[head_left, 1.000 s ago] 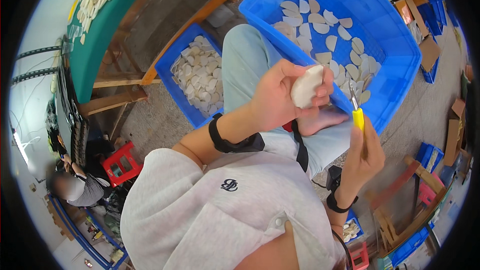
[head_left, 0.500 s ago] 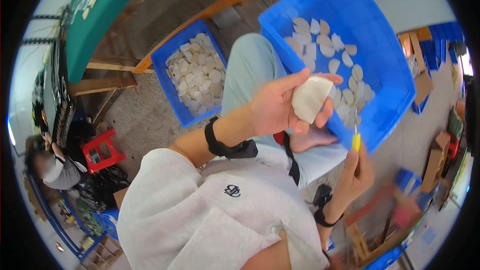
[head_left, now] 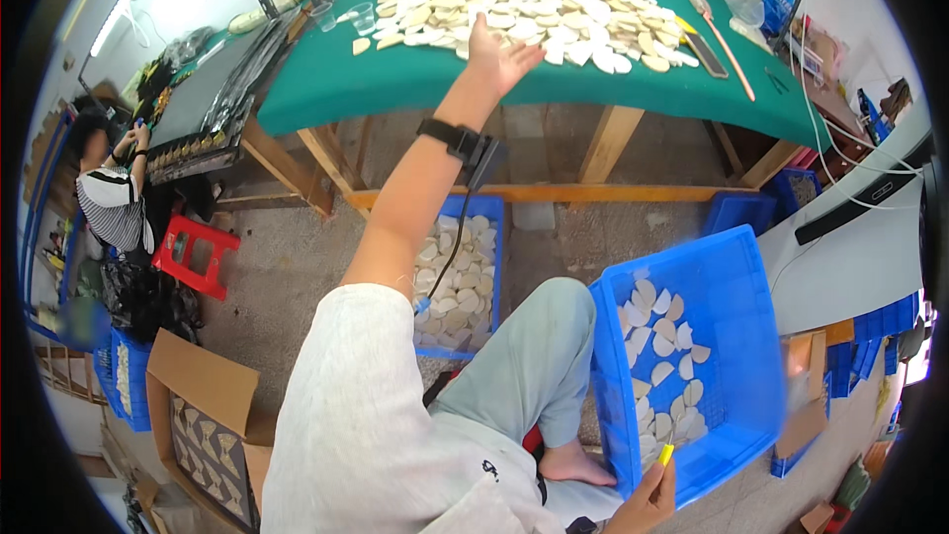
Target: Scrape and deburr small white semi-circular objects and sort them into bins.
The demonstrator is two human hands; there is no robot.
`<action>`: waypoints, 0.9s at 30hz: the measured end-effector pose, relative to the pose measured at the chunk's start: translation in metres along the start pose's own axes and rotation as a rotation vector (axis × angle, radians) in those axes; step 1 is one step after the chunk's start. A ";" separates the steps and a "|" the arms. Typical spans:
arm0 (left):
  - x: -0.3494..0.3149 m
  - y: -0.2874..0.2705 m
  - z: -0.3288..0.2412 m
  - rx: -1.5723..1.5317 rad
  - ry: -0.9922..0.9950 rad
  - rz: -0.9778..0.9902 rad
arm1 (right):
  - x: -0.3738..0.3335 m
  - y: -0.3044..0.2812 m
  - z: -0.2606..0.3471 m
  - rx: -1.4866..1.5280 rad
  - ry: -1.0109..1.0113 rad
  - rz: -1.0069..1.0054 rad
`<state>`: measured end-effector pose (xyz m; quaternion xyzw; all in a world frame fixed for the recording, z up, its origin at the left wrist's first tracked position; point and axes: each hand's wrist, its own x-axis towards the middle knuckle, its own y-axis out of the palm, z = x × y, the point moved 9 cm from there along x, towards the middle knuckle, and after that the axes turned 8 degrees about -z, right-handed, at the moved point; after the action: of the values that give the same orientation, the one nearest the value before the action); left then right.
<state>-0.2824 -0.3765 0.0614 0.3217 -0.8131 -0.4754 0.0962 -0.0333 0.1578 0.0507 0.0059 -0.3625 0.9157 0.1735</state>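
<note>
My left hand (head_left: 497, 61) is stretched out over the green-covered table (head_left: 326, 79), at the near edge of a heap of cream, half-moon-shaped pads (head_left: 554, 12). Its fingers are spread, with no pad visible in them. Low on the right, my right hand (head_left: 647, 504) is closed round a slim tool with a yellow handle (head_left: 667, 454); its thin metal tip points away from me. Just beyond the tool is a large blue bin (head_left: 756, 366), with several similar pads (head_left: 664, 336) scattered inside.
A second blue bin (head_left: 497, 287) full of pads stands on the floor beneath my left arm. On the table lie a phone (head_left: 706, 54), a pink stick (head_left: 730, 44) and clear cups (head_left: 362, 17). Far left, a person (head_left: 111, 193) works near a red stool (head_left: 196, 255); an open cardboard box (head_left: 203, 376) is nearer.
My left hand held a cream pad over my lap; it has since let go and reached forward to the table. My view has lifted. The right hand still grips the yellow-handled tool.
</note>
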 end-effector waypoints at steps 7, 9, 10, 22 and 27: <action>-0.073 -0.063 0.176 0.466 -0.432 0.185 | 0.001 -0.008 -0.034 0.026 -0.004 -0.134; -0.112 -0.070 0.212 0.550 -0.488 0.256 | 0.000 -0.020 -0.046 0.067 -0.045 -0.168; -0.131 -0.075 0.220 0.622 -0.473 0.314 | 0.001 -0.020 -0.045 0.022 -0.042 -0.141; -0.317 0.046 0.381 1.372 -0.097 1.432 | -0.020 -0.067 -0.114 0.124 0.218 -0.339; -0.396 0.030 0.500 1.450 0.391 2.138 | -0.017 -0.093 -0.145 0.125 0.263 -0.429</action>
<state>-0.2199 0.2334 -0.1190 -0.4380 -0.7073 0.4339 0.3457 0.0294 0.3120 0.0031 -0.0259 -0.2699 0.8714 0.4089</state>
